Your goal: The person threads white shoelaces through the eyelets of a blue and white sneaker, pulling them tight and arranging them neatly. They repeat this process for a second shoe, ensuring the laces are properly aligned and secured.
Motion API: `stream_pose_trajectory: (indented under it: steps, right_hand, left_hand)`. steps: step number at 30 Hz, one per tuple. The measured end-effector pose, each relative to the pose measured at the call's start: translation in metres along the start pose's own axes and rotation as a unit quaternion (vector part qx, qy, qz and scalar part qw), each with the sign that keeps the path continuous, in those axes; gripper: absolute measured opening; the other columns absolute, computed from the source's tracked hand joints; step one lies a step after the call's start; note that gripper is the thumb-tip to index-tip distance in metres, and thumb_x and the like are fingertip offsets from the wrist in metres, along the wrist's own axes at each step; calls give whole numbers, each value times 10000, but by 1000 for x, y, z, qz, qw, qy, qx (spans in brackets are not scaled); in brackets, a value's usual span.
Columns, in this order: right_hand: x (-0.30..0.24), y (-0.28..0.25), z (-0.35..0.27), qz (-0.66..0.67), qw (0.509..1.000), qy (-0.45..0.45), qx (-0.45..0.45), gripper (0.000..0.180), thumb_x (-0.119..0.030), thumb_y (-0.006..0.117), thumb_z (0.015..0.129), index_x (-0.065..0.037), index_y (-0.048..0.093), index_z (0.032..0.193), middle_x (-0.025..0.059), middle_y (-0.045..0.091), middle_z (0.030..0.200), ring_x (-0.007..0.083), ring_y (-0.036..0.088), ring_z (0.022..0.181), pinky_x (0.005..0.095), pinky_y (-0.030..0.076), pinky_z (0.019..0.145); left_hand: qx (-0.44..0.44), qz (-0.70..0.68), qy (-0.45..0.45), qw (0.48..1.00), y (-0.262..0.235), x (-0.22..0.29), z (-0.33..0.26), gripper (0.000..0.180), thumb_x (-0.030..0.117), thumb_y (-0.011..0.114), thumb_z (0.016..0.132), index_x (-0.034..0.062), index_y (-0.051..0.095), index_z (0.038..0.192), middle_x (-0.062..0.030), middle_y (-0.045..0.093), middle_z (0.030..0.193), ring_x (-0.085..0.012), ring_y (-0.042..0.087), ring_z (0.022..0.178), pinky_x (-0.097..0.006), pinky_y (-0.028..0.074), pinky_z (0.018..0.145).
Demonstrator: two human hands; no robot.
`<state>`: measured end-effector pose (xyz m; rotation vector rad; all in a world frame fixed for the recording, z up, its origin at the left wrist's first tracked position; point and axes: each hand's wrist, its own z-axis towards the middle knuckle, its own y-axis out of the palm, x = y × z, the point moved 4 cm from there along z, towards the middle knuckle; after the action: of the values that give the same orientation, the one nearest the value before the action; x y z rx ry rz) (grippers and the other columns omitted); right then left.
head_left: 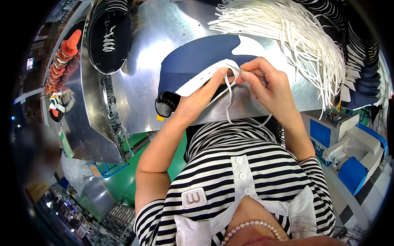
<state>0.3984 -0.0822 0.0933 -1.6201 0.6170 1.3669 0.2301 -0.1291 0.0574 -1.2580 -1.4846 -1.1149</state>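
Observation:
A navy shoe upper (188, 55) with a white eyelet strip (197, 80) lies on the metal table in front of me. My left hand (197, 100) grips it along the strip, thumb on top and fingers underneath. At the strip's curved end, my right hand (273, 84) pinches a white shoelace (229, 104) between thumb and forefinger. The lace hangs in a loose loop over the table's near edge. My right fingertips partly cover the eyelets there, so how far the lace passes through cannot be made out. The upper's dark-lined heel opening (166, 104) faces near left.
A heap of white laces (299, 45) covers the table's far right. Nested black uppers (108, 37) lie far left, with stacked navy and white uppers (363, 82) along the right. Orange-red shoe parts (61, 67) stand beyond the metal table (141, 102). A grey-blue machine (349, 156) sits lower right.

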Motion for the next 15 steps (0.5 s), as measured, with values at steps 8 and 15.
stream_pose_trajectory:
  steps: [8, 15]
  right_hand:
    - [6, 4, 14, -112, 991, -53, -56, 94, -75, 607, 926, 14, 579, 920, 109, 671, 730, 208, 680, 675, 286, 514, 630]
    - [3, 1, 15, -237, 965, -94, -68, 151, -169, 598, 912, -33, 576, 975, 140, 652, 721, 377, 630, 655, 458, 480, 585]
  left_hand:
    - [21, 336, 355, 872, 13, 20, -6, 201, 33, 590, 947, -23, 649, 1131, -90, 704, 981, -178, 678, 880, -291, 529, 791]
    - [-8, 102, -20, 995, -1, -11, -10, 386, 285, 511, 1021, -34, 729, 1019, -27, 645, 803, -94, 515, 718, -241, 437, 706]
